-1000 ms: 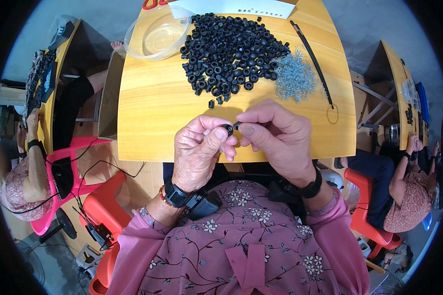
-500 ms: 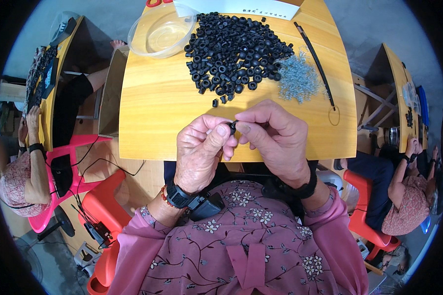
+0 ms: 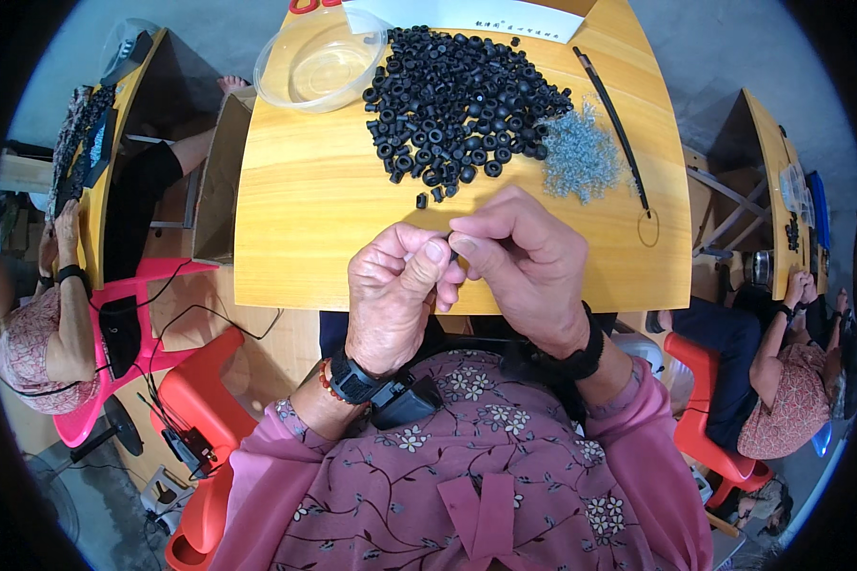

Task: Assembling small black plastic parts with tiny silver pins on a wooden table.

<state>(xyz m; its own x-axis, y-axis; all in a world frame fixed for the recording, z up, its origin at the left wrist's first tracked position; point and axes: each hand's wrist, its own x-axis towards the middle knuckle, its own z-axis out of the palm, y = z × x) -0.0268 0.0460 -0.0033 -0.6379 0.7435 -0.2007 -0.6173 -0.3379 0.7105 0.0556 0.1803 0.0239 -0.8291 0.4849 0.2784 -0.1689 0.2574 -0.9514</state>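
My left hand (image 3: 397,295) pinches a small black rubber part (image 3: 453,255) between thumb and forefinger, just over the table's near edge. From the right, my right hand (image 3: 528,262) closes its thumb and fingertips on the same part, and the two hands nearly touch. Fingers cover most of the part. Farther off lies a large heap of black rubber parts (image 3: 462,105), several of them ring-shaped, with a few loose ones at its near side. Beside the heap, on the right, is a pile of tiny clear-bluish pieces (image 3: 583,157).
A clear round plastic bowl (image 3: 319,62) stands at the table's far left, by a white box (image 3: 467,19). A thin black rod (image 3: 611,119) ending in a loop lies on the right. A cardboard box (image 3: 221,181) stands left of the table (image 3: 295,228). Other people work at tables on both sides.
My right hand has shifted slightly left, and its fingers now cover more of the black rubber part. My left hand has moved slightly right.
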